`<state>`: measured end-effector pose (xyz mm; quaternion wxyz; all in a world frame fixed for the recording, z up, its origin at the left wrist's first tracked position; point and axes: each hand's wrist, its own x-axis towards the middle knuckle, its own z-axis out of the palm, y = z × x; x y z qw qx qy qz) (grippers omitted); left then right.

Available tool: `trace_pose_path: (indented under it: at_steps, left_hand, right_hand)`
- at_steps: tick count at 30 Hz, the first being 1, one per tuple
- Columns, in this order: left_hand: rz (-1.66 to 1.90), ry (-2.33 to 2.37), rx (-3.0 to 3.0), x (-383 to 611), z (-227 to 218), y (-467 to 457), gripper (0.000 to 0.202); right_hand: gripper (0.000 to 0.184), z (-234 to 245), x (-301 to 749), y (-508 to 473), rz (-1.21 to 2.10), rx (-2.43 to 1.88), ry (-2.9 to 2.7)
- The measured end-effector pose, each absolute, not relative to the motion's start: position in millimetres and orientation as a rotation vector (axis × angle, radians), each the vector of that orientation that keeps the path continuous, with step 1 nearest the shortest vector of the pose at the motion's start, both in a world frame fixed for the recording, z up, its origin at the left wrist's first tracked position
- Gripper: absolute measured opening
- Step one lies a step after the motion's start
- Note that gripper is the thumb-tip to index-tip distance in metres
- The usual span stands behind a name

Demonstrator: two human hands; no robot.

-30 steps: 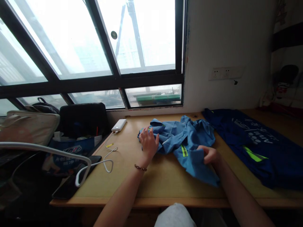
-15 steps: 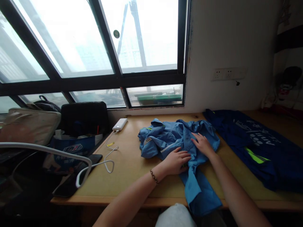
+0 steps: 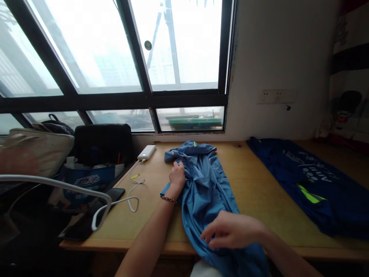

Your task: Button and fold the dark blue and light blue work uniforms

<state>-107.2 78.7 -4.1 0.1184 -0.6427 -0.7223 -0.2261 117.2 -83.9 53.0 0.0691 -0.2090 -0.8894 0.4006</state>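
Note:
A light blue work jacket (image 3: 205, 181) with a yellow-green trim stripe lies lengthwise on the table, wrinkled, its near end hanging over the front edge. My left hand (image 3: 177, 177), with a braided bracelet at the wrist, is closed on the cloth along the jacket's left side, in its upper half. Over the lower part of the jacket, close to the table's front edge, is my right hand (image 3: 229, 231). Its fingers are bent and apart, with no cloth seen between them; whether the fingertips touch the fabric is unclear.
A dark blue garment (image 3: 291, 181) with white print lies on the right of the wooden table (image 3: 259, 215). At the left edge are a white power bank (image 3: 147, 152) and its cable (image 3: 133, 200). Bags (image 3: 83, 182) stand left of the table, below the window.
The bunched light blue jacket is now stretched lengthwise toward me. My left hand has moved up and left along it; my right hand has come down toward the front edge.

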Motion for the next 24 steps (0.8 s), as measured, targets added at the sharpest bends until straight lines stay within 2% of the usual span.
trace_pose_path:
  at_steps: [1,3,5,8,12,15,19,21,24]
  left_hand:
    - [-0.63,-2.158,-1.883,-102,-3,76,0.03]
    - [-0.652,-2.198,-1.906,-88,-1,70,0.04]
    - [-0.76,-2.166,-1.948,-71,-3,62,0.047]
    - [-0.845,-2.088,-2.078,-45,-12,50,0.046]
    - [-0.665,-2.03,-2.137,-33,-34,50,0.052]
    - [-0.523,-2.025,-2.074,-53,-41,67,0.054]
    - [-0.482,-2.146,-1.794,-96,-27,89,0.054]
    - [-0.515,-2.171,-1.648,-106,-15,90,0.049]
    - [-0.529,-2.181,-1.716,-100,-1,81,0.039]
  right_hand:
    - [0.031,56,119,-76,1.295,-0.594,-2.594]
    - [0.037,54,129,-43,1.258,-0.758,-2.384]
    - [0.04,40,142,0,0.971,-1.027,-2.198]
    - [0.038,3,156,54,0.515,-1.413,-2.147]
    - [0.045,-33,156,73,0.055,-1.697,-2.328]
    - [0.043,-33,158,56,-0.246,-1.842,-2.335]
    - [0.038,-29,174,-3,-0.525,-2.092,-2.202]
    - [0.036,-33,184,-47,-0.531,-2.19,-2.176]
    - [0.025,-33,196,-116,-0.37,-2.283,-2.213]
